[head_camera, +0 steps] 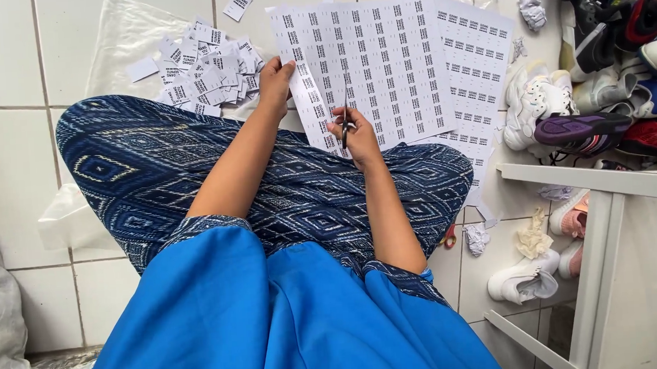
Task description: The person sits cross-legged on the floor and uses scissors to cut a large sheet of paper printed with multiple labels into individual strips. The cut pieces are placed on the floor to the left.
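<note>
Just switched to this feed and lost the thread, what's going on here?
A person sits cross-legged on a tiled floor, cutting a printed label sheet. The left hand holds the sheet's left edge, while the right hand works scissors up into it from the bottom edge. More sheets lie underneath. A pile of cut labels sits on clear plastic to the left, and shoes are heaped to the right beside a white rack.

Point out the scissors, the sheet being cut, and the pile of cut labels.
scissors (345,130), head view, on the dark blades above the right hand.
sheet of labels (382,60), head view, middle of the printed sheet.
pile of cut labels (208,74), head view, centre of the heap.
</note>
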